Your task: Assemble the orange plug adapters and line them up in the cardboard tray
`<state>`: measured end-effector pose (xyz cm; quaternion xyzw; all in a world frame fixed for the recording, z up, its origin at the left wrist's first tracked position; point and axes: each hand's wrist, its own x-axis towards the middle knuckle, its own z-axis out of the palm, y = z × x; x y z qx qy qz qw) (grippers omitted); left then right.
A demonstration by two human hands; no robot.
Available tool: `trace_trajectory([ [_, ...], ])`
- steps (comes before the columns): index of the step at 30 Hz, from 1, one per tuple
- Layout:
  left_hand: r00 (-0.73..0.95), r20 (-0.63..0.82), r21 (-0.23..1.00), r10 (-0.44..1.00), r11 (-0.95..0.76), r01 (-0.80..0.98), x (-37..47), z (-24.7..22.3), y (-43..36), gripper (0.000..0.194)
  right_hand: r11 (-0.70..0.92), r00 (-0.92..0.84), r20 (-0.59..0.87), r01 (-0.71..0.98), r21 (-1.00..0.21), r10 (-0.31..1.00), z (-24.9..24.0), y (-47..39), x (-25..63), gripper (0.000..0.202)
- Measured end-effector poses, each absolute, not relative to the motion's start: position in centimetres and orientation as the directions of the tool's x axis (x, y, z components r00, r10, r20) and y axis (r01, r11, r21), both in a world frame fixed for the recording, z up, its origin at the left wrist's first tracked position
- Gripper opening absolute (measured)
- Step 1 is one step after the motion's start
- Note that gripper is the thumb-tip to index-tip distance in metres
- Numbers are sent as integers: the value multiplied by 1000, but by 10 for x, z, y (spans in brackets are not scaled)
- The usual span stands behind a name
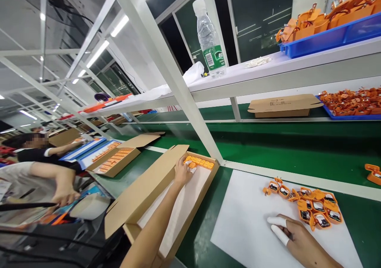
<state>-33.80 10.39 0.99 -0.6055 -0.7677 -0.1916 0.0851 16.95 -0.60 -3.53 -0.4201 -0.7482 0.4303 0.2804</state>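
Note:
My left hand (183, 172) reaches into the far end of an open cardboard box (205, 188), its fingers at the orange pieces (201, 162) lined up there. White covers are on some fingertips; whether a piece is held is hidden. My right hand (293, 236) hovers over or rests on a white sheet (247, 212), thumb and forefinger in white covers and slightly apart, with nothing visible between them. Just beyond it and to the right, a cluster of orange parts with dark and white insides (318, 207) lies on the sheet.
A metal post (190, 109) slants up beside the box. Above, a shelf (253, 75) holds a plastic bottle (210, 41) and a blue tray of orange parts (333, 37). Another tray (354, 116) and a flat carton (279, 105) sit beneath. People and more boxes (117, 162) are at left.

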Motion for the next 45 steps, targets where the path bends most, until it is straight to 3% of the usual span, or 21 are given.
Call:
trace_trajectory([
  [7,-304,404,311,863,183,933,-336,23,102,42,281,-500,56,387,-879,864,-43,-4,170,25],
  [13,-389,522,449,759,143,882,-317,93,71,35,314,-503,99,364,-877,859,-38,-5,170,24],
  [16,-390,588,525,708,33,850,-278,130,41,36,318,-508,100,364,-876,856,-36,-4,169,25],
  [17,-409,616,602,674,-68,795,-259,137,31,35,325,-514,106,356,-876,851,-35,-3,169,27],
  [20,-434,618,719,655,-247,650,-195,136,11,29,362,-554,143,310,-879,821,-25,-6,167,30],
  [22,-305,576,715,759,-287,637,-151,119,5,21,392,-587,152,307,-867,795,-11,-12,168,30],
  [25,74,430,709,900,-387,589,-90,78,2,16,457,-585,184,361,-813,790,17,-19,175,28],
  [27,322,356,704,877,-478,525,-59,49,1,24,503,-545,237,413,-759,804,36,-14,188,28],
  [30,534,328,653,779,-596,468,-29,13,-1,30,458,-359,294,574,-679,886,56,10,227,27],
  [33,612,361,596,704,-679,429,-17,-10,-3,25,209,-15,292,734,-646,956,59,45,281,33],
  [36,627,387,585,676,-706,399,-14,-20,-4,18,38,144,242,786,-617,959,46,79,327,43],
  [40,614,358,629,704,-667,398,-14,-21,-4,15,-78,199,138,797,-599,970,20,116,343,39],
  [45,587,341,700,734,-615,362,-15,-21,-1,14,-62,151,94,785,-617,984,17,145,324,23],
])
